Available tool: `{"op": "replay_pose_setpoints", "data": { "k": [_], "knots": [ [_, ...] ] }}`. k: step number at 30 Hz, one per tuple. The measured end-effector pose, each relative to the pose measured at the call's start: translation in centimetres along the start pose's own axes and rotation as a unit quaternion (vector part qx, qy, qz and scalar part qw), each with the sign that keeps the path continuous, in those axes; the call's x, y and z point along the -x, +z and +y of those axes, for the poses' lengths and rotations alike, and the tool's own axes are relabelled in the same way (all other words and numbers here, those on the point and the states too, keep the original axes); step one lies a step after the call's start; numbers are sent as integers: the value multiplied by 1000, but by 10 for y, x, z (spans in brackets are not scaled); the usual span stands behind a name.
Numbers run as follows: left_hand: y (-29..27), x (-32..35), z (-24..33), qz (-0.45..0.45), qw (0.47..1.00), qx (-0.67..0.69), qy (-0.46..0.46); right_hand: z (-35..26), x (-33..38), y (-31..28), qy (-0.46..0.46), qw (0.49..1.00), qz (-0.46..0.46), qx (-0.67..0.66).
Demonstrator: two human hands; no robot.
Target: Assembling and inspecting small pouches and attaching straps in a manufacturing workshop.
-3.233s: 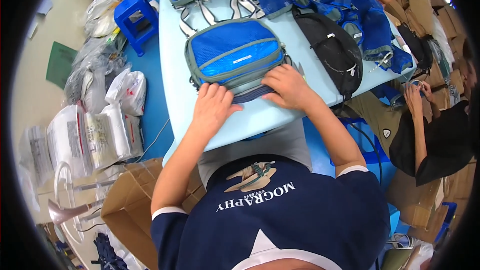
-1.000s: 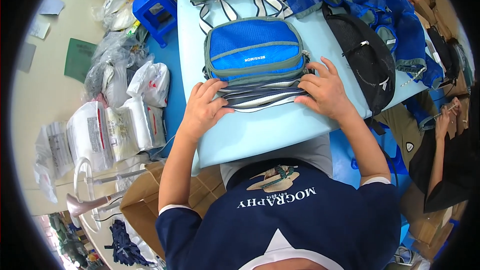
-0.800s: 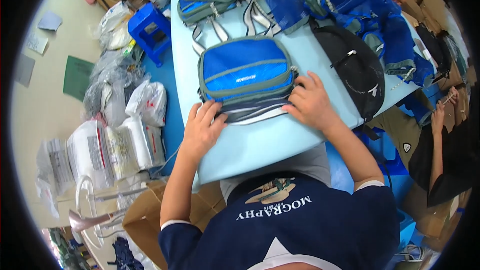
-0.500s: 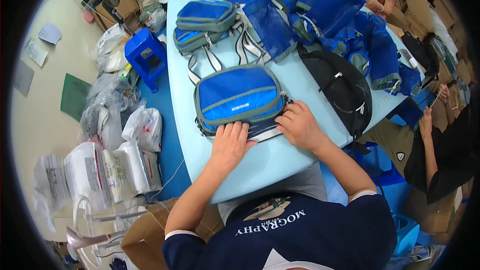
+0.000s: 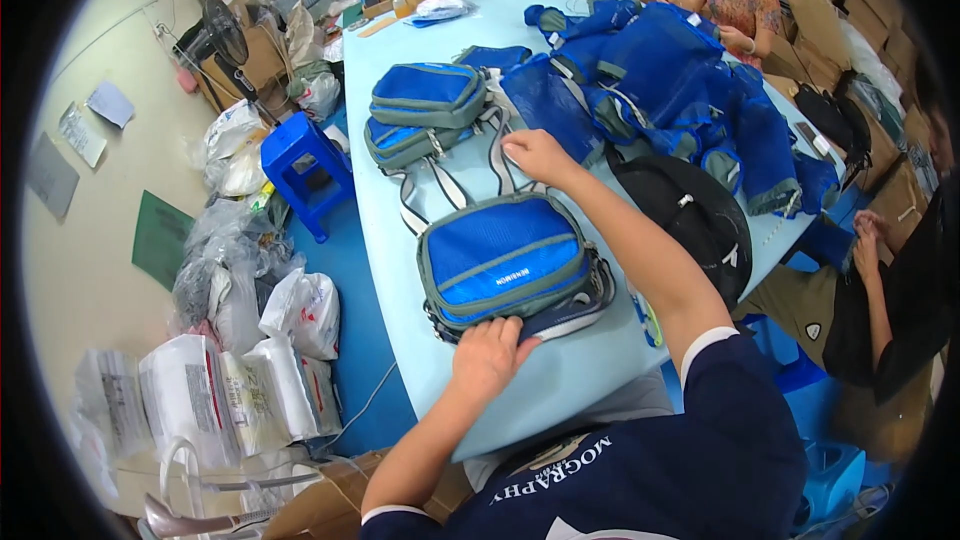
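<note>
A blue pouch bag with grey trim (image 5: 505, 258) lies on the pale blue table (image 5: 570, 370) in front of me. My left hand (image 5: 487, 355) presses on the bag's near edge, fingers curled at its dark lower layer. My right hand (image 5: 532, 153) reaches across the table past the bag. It touches the grey straps (image 5: 500, 165) beside a stack of two more blue bags (image 5: 420, 110). Whether the fingers grip a strap I cannot tell.
A pile of blue mesh bags (image 5: 660, 80) and a black bag (image 5: 690, 215) lie to the right. A blue stool (image 5: 300, 165), plastic sacks (image 5: 250, 270) and cardboard boxes stand on the floor at left. Other people sit at the far end (image 5: 735, 0) and right side (image 5: 890, 280).
My right hand has left the near bag and reached forward to the straps by the stacked bags. My left hand stays on the near bag. The view has tilted up.
</note>
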State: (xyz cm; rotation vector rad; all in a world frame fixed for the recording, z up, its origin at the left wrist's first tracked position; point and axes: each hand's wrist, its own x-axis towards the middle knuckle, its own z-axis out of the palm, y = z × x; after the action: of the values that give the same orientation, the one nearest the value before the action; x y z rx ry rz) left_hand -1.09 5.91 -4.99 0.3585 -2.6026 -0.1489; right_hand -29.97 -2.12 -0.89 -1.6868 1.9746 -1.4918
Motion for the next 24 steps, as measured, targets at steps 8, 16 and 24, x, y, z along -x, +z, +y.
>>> {"op": "replay_pose_setpoints", "data": {
  "k": [8, 16, 24],
  "knots": [
    [-3, -5, -9, -21, 999, 42, 2, 88, -54, -7, 72, 805, 408, 425],
    [-6, -12, -16, -34, 996, 83, -5, 106, -128, -11, 368, 906, -30, -207],
    [-8, -15, -22, -9, 994, 112, -13, 70, -102, -35, 180, 854, 44, 485]
  ]
}}
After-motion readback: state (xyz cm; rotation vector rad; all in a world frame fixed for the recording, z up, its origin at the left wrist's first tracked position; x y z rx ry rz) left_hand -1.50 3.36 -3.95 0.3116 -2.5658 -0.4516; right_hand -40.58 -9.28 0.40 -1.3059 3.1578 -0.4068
